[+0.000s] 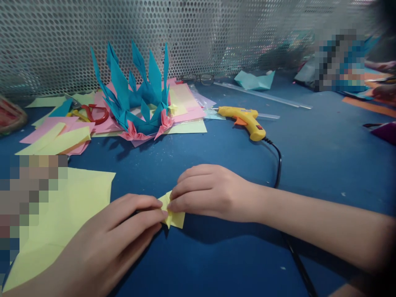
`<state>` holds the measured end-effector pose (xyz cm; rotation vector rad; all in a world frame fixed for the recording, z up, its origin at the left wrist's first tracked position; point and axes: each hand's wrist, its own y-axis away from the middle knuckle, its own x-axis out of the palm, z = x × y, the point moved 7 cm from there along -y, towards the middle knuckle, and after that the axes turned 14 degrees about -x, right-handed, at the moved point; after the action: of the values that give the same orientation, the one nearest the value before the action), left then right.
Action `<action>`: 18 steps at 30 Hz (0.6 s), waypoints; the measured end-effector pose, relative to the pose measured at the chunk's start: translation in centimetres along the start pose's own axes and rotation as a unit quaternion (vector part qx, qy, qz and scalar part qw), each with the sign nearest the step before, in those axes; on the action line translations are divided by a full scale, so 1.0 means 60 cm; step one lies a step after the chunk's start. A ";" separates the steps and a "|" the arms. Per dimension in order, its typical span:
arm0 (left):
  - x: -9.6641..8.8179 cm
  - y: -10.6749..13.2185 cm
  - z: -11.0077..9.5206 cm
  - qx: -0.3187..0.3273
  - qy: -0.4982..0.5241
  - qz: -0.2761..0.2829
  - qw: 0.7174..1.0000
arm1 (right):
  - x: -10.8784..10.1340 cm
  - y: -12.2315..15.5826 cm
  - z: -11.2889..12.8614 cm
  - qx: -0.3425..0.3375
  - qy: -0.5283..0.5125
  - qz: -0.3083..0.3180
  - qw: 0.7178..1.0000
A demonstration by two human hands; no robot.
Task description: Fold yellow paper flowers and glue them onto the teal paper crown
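A small folded piece of yellow paper (177, 219) lies on the blue table between my two hands. My left hand (123, 231) comes in from the lower left, its fingertips closed on the paper's left edge. From the right, my right hand (210, 192) presses its fingertips onto the paper's top and middle, hiding part of it. A large pale yellow sheet (89, 194) lies flat beside my left hand. Beyond my hands stands a blue folded-paper crown (139, 99) with tall points and pink paper flowers (133, 131) at its base.
A yellow glue gun (244, 117) rests at centre right; its black cord (280, 161) runs under my right forearm. Red-handled scissors (95, 114) lie among pink and yellow sheets. Clear glue sticks (266, 95) and a light blue folded paper (255, 80) lie near the perforated metal panel (198, 37).
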<state>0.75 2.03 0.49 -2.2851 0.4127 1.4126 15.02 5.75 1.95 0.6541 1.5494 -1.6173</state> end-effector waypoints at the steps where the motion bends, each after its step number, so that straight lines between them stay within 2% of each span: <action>1: 0.000 0.000 -0.001 -0.001 0.004 0.001 1.000 | 0.000 0.000 0.001 -0.004 0.005 0.000 1.000; 7: -0.003 -0.003 0.006 -0.053 0.072 -0.020 0.996 | 0.000 0.004 0.004 -0.009 0.024 0.005 1.000; 13: -0.006 -0.004 0.007 -0.059 0.070 -0.018 0.996 | 0.009 -0.001 0.002 0.008 0.032 0.049 0.998; 18: -0.009 -0.005 0.019 -0.111 0.039 -0.008 0.993 | 0.019 -0.008 -0.008 0.075 -0.015 0.007 0.997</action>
<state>-0.21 2.86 0.58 -2.5203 0.2726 1.4283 13.93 5.98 1.22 0.7162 1.4083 -1.7360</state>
